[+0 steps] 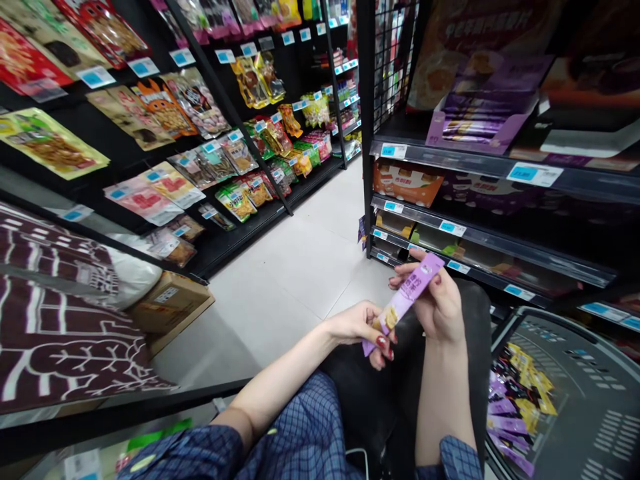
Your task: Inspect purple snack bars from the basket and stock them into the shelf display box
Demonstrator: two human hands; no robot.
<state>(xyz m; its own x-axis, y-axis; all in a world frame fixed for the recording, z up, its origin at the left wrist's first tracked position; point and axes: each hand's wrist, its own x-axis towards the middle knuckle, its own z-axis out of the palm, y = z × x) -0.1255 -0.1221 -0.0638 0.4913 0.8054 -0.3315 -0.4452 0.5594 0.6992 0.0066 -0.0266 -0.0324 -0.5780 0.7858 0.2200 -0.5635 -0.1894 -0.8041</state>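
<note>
Well, lap: a white cord (361,453) curves over the dark trousers (405,393) beside the checked shirt (305,413); it could snag a cuff if an arm dips low

Left hand (367,327): thumb and fingers pinch the bottom end of the packet (407,293); too hard a squeeze there could crush what is inside

Right hand (443,307): thumb in front, fingers behind the top end, some reaching loosely past its edge; if the thumb relaxes, the left pinch bears the load alone and the top could swing down

Packet: slim, purple, tilted above the lap between both hands; opposing pulls could split the wrapper, and a slip could send it over the knees

Basket (585,387): beside the right leg, with purple, yellow and black sachets (523,393) heaped loosely in it; a bump from the leg or right elbow could scatter them, and a packet falling among them would be hard to pick out

Floor (300,260): pale tiles; a packet landing there could skid under a rack

Right shelf (450,159): sticks (470,128) stand in an open purple box (460,144) near the edge; a careless reach could drag it off

Left rack (240,241): well apart, hung with bags (235,202); a passing shoulder could knock some loose
</note>
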